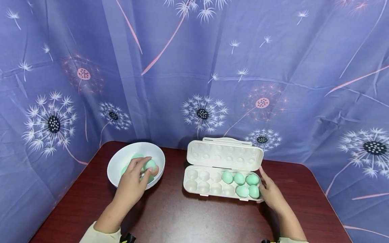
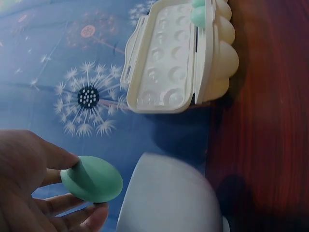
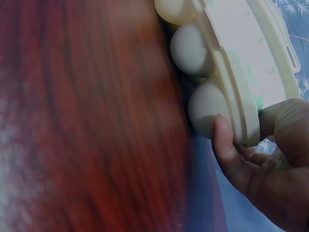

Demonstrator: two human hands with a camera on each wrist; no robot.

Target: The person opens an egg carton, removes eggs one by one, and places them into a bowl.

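My left hand (image 1: 132, 182) is over the white bowl (image 1: 113, 165) and pinches a pale green egg (image 2: 94, 180) between thumb and fingertips. More green eggs (image 1: 137, 156) lie inside the bowl, partly hidden by the hand. To the right, a white plastic egg box (image 1: 209, 195) stands with its lid (image 1: 225, 163) tipped back. Several green eggs (image 1: 239, 179) fill cups at its right end, while the left cups hold none. At that end my right hand (image 1: 272, 192) grips the box, one digit against an outer cup (image 3: 207, 108) and others at the rim.
Both containers stand on a dark red wooden table (image 1: 194, 222), the bowl near its left edge. Directly behind hangs a blue curtain (image 1: 170, 101) with a dandelion print. The box lid has a carry handle (image 1: 227, 140) along its back edge, close to the curtain.
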